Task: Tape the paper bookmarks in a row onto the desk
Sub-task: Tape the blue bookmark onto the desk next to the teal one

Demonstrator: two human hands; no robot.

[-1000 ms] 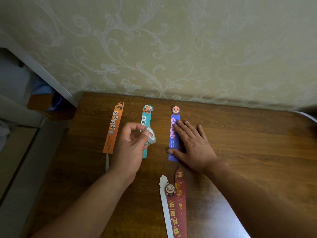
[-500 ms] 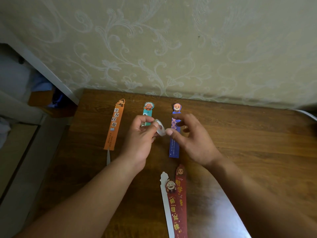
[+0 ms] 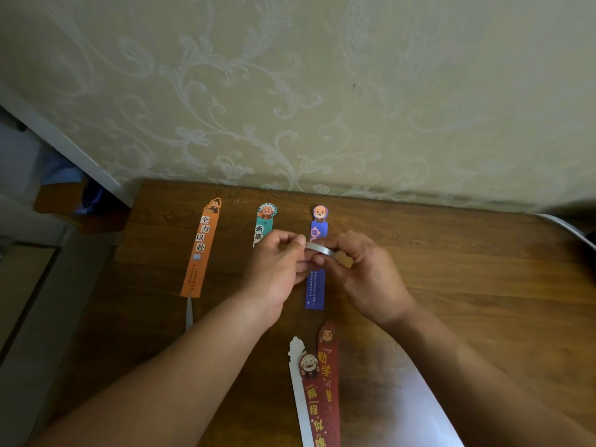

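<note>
Left hand [image 3: 277, 269] and right hand [image 3: 364, 275] meet above the middle of the desk [image 3: 467, 285], both gripping one small tape roll [image 3: 319, 250]. Left: fingers curled, thumb and forefinger pinching the roll's left side. Right: fingers curled round its right side. The roll is held clear of the desk, tilted, rim toward the camera. Whether a strip of tape is pulled free: cannot tell.

Directly beneath the roll lies the blue bookmark [image 3: 316, 288], flat, long axis toward the wall; its middle is hidden by the hands, while the cartoon head at the far end and the near end both show.

Left of it is the teal bookmark [image 3: 263, 225], with only the far end visible and the rest under the left hand.

Further left is the orange bookmark [image 3: 201, 250], fully in view, leaning slightly to the right at its far end. These three are side by side with gaps between, heads toward the wall.

A narrow pale strip [image 3: 189, 312] extends from the orange bookmark's near end toward the camera.

Near edge, between the forearms: two dark red bookmarks [image 3: 325, 398] overlap, with a white bookmark [image 3: 298, 398] tucked under their left side. They are apart from the row.

Patterned wallpaper wall [image 3: 354, 108] is behind the desk. A white cable [image 3: 564, 225] is at the far right edge.
</note>
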